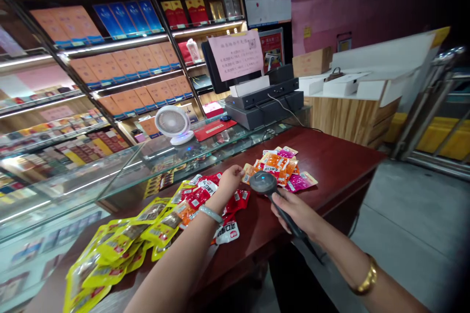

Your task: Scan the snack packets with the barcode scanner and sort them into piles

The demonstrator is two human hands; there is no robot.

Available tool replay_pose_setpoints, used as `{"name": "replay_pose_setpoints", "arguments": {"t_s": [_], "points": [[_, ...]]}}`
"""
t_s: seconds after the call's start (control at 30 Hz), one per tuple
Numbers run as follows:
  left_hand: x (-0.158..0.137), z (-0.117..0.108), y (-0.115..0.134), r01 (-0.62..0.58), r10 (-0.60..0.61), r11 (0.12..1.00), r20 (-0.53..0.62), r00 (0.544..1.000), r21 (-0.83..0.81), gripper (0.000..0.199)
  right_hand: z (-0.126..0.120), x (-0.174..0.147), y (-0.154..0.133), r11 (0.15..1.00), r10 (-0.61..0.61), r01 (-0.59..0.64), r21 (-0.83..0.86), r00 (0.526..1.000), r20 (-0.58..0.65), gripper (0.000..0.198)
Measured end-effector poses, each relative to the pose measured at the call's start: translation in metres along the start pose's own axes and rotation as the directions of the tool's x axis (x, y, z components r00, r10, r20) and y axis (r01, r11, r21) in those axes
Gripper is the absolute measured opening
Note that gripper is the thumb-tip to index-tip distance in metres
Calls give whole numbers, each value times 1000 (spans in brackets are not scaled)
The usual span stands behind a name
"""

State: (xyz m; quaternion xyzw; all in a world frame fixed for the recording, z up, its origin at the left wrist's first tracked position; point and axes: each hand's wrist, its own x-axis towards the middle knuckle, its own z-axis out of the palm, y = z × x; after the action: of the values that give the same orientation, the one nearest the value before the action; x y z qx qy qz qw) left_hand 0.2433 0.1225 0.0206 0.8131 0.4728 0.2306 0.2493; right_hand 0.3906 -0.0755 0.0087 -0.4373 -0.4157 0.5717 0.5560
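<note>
My right hand (290, 210) is wrapped round the handle of a black handheld barcode scanner (263, 183), whose head points toward the packets. In a pinch, my left hand (232, 180) holds the edge of an orange snack packet (248, 173) just left of the scanner head. Behind the scanner lies a pile of orange and magenta snack packets (277, 164). Under and beside my left forearm spread red and white snack packets (205, 188). Yellow snack packets (121, 244) are heaped at the table's left end.
The dark red table (341, 156) adjoins a glass display counter (139, 166) carrying a small white fan (172, 124). A monitor with a pink notice (238, 56) stands over black boxes (271, 102) with cables. Shelves of boxed goods line the back; a metal railing (433, 107) is at right.
</note>
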Motion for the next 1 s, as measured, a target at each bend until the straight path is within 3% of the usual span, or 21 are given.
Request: {"name": "replay_pose_setpoints", "arguments": {"t_s": [0.17, 0.3, 0.4, 0.57, 0.67, 0.73, 0.83, 0.93, 1.0], "points": [[-18, -16, -21, -62, 68, 995, -71, 995, 80, 14, 28, 7, 6, 999, 35, -34, -15, 998, 53, 49], [-25, -33, -39, 36, -31, 996, -66, 997, 80, 18, 39, 10, 10, 999, 48, -46, -26, 996, 80, 48], [-30, -64, -56, 139, -129, 969, -63, 990, 203, 21, 42, 10, 11, 998, 45, -41, -45, 995, 92, 47], [-39, -129, -97, 269, -263, 832, -81, 961, 486, 29, 38, 10, 15, 998, 44, -40, -45, 994, 98, 46], [-40, -144, -111, 335, -343, 744, -101, 934, 579, 37, 32, 10, 17, 1000, 24, -22, -22, 995, 94, 46], [-40, -140, -108, 359, -333, 680, -167, 928, 640, 40, 26, 9, 18, 1000, 17, -16, -7, 996, 84, 45], [-37, -114, -82, 282, -96, 633, -289, 952, 720, 46, 13, 6, 20, 1000, 21, -21, 3, 998, 65, 43], [-29, -74, -42, 57, 124, 690, -195, 973, 722, 41, -2, 0, 23, 999, 31, -31, 21, 999, 33, 43], [-17, -42, -15, -38, 147, 738, -105, 984, 674, 39, -12, -5, 24, 999, 37, -37, 32, 999, -5, 43]]}}
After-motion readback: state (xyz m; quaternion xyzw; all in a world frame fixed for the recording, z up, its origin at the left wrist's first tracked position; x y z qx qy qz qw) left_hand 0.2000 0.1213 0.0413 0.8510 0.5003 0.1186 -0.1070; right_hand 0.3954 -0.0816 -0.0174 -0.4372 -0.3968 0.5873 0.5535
